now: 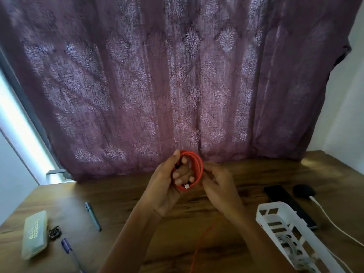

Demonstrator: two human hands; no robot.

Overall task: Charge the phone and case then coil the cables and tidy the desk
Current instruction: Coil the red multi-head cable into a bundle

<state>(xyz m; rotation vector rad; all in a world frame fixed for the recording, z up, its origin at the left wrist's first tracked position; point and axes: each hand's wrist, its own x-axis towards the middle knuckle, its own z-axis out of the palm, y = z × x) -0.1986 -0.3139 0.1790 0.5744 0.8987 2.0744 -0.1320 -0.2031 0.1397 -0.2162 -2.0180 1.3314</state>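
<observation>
A red cable (198,168) is wound into a coil above the middle of the wooden desk (197,198). My left hand (167,186) grips the coil, fingers through its loop, with a white plug showing at the bottom. My right hand (218,182) pinches the coil's right side. A loose red tail (199,251) hangs down toward me. A black phone (289,203) lies at the right, partly hidden by a white slotted basket (275,219). A dark round case (303,191) sits beside the phone with a white cable (332,221) running from it.
The basket holds a pale coiled cable. On the left lie a pale green box (35,233), a small dark clip (55,232), a teal pen (93,215) and a purple pen (69,249). A purple patterned curtain (157,85) hangs behind the desk.
</observation>
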